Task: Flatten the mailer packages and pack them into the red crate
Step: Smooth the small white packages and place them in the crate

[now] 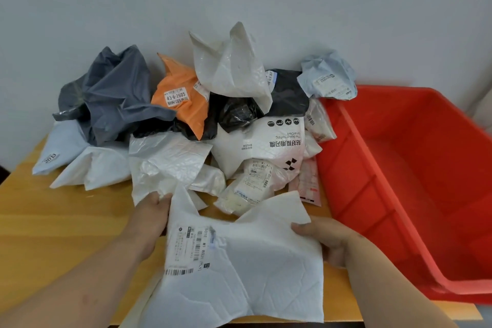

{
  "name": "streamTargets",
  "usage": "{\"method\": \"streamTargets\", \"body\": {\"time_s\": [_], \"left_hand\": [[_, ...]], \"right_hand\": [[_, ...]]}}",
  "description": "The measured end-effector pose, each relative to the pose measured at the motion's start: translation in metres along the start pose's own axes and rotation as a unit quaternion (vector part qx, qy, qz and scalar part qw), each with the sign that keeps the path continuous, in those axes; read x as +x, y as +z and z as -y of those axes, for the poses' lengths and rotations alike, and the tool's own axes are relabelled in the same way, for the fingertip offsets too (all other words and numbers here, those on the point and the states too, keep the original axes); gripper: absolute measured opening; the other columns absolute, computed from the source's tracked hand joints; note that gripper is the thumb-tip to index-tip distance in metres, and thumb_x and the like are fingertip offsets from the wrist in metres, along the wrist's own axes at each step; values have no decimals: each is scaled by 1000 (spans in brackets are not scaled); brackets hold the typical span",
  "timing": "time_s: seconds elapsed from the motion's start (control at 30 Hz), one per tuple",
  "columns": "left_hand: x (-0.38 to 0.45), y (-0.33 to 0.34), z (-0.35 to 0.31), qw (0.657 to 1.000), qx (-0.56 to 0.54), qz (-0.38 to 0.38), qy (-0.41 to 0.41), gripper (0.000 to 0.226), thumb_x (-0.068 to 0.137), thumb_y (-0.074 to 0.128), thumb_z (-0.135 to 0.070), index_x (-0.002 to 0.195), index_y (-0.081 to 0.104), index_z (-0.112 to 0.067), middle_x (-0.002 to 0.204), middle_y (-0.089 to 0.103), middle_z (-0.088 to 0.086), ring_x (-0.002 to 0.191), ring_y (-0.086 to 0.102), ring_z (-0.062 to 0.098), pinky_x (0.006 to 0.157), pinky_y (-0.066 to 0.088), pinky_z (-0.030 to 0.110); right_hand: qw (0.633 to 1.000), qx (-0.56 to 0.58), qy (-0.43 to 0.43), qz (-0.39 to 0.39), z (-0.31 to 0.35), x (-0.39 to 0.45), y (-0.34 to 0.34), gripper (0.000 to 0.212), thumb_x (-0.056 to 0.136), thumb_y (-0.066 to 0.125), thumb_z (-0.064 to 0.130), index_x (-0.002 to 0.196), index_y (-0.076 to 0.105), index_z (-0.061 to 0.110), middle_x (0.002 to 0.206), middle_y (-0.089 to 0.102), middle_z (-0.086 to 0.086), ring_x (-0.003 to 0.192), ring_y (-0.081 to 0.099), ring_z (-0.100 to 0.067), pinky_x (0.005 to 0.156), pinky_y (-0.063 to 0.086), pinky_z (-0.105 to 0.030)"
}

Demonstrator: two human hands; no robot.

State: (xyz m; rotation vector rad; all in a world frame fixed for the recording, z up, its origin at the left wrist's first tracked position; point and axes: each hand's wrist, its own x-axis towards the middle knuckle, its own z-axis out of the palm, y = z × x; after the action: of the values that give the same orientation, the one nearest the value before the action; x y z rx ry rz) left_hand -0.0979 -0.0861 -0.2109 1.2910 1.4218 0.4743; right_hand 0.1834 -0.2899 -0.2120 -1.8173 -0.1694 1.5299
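Two hands on one white mailer (239, 261), held over bench (53, 221) near edge. Left hand (149, 218) pinches its 9 o'clock edge; right hand (327, 237) pinches 3 o'clock edge. Mailer pile (213, 114) at 12 o'clock; red crate (415, 168) at 2 o'clock.

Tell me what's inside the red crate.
Nothing shows inside the red crate: only its bare red floor and walls. Its near right corner runs out of frame, so that part cannot be checked.
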Motion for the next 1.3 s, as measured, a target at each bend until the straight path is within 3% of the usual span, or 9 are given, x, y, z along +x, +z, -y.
{"method": "streamTargets", "body": {"time_s": [0.23,0.5,0.57,0.67,0.8,0.97,1.07,1.13,1.3], "left_hand": [[16,-6,19,998,-57,-22,4,23,98,56,-30,84,51,-12,76,54,9,67,45,24,62,38,35],[24,-5,60,993,-107,3,50,17,98,58,-27,84,58,-17,50,43,-3,43,32,10,41,26,17],[20,-7,67,988,-141,33,55,33,94,57,-47,91,64,-15,63,54,9,54,48,18,50,41,24],[7,-10,94,982,-149,96,62,76,79,46,-79,119,65,-16,110,69,16,100,63,30,92,49,46],[-34,-4,117,979,-115,158,64,48,86,48,-64,122,62,-35,116,71,-2,105,68,18,83,52,36],[-59,1,131,976,-84,195,57,53,82,49,-70,124,59,-41,114,72,-6,108,67,19,96,50,41],[-60,7,131,984,-33,154,87,60,82,51,-71,134,52,-41,117,70,-9,108,66,17,97,50,39],[-58,12,135,990,17,100,99,60,89,54,-60,142,45,-34,118,65,-9,104,63,16,86,52,33],[-55,20,154,996,26,33,79,49,88,70,-38,131,52,-22,102,69,-1,89,67,20,68,53,32]], "right_hand": [[996,49,-74,-13,-13,14,-6,31,88,72,16,119,66,17,103,76,-10,95,73,-29,76,58,-40],[971,34,-214,-103,-34,36,-5,26,84,77,21,108,71,13,94,77,-11,88,74,-32,87,57,-48],[960,28,-248,-123,-43,42,-4,24,84,77,23,106,71,15,91,77,-9,85,75,-30,86,58,-47],[956,40,-268,-114,-67,45,-2,25,86,75,25,109,70,17,94,77,-7,86,74,-28,83,58,-44],[957,51,-266,-103,-98,32,-2,33,85,75,27,116,66,17,96,77,-8,85,75,-29,79,59,-43],[952,19,-264,-152,-123,22,-3,44,82,79,36,121,65,20,101,76,-6,90,73,-30,86,58,-49],[942,7,-270,-201,-136,31,-11,71,72,83,52,132,59,22,119,70,-5,102,69,-30,91,56,-51],[934,-5,-283,-219,-139,37,-13,84,72,81,56,141,50,20,134,61,-7,115,61,-32,99,51,-51],[916,-94,-282,-269,-133,29,2,77,93,65,43,153,32,8,155,38,-12,140,38,-34,110,33,-40]]}}
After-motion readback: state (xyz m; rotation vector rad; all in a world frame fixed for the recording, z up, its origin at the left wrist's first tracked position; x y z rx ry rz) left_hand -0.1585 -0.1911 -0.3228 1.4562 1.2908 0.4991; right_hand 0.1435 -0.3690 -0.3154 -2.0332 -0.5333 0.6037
